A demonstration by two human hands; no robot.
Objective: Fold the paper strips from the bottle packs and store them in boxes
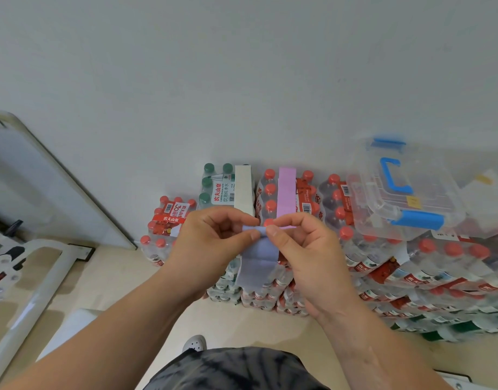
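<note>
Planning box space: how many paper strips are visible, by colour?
Blue strip, pinched between left hand and right hand: 1
Pink strip: 1
White strip: 1
Total: 3

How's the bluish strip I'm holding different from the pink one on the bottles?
The bluish strip is pinched at its top edge by the left hand and right hand and hangs down; the pink strip lies flat on a red-capped pack, untouched. The bluish strip is creased; the pink looks smooth. Both are paper strips.
</note>
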